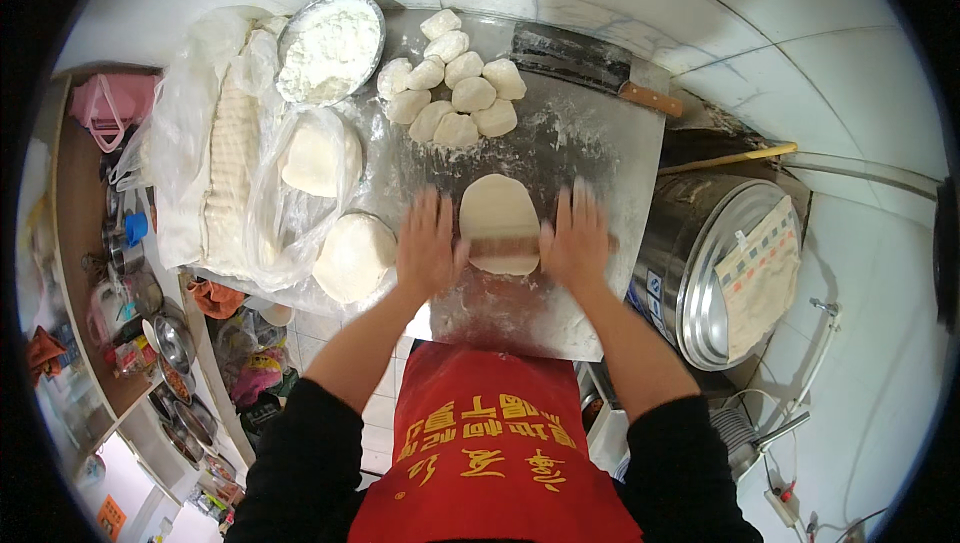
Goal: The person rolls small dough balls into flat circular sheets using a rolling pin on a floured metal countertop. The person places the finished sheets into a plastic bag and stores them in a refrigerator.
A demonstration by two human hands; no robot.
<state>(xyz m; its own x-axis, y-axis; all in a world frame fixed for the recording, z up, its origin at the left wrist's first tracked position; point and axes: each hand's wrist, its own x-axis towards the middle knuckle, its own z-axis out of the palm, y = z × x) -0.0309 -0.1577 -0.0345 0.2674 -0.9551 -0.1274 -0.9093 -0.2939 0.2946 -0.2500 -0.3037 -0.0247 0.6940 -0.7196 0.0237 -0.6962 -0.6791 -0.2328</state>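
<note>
A wooden rolling pin (504,246), blurred by motion, lies across the lower part of a flat oval sheet of dough (498,202). Both hands lie flat over the pin's ends with fingers stretched forward: my left hand (430,244) left of the dough, my right hand (577,237) right of it. A short end of the pin pokes out beyond my right hand; the palms' undersides are hidden. Several floured dough pieces (472,94) sit in a cluster farther back. Left of my left hand rests a larger round dough lump (355,258).
A metal bowl of flour (331,48) stands behind plastic-covered dough (234,160) and another lump (321,153). A wooden-handled cleaver (574,59) lies at the back right of the floured metal worktop (630,130). Beyond its right edge is a lidded metal drum (694,265) with a cloth (761,280) on top.
</note>
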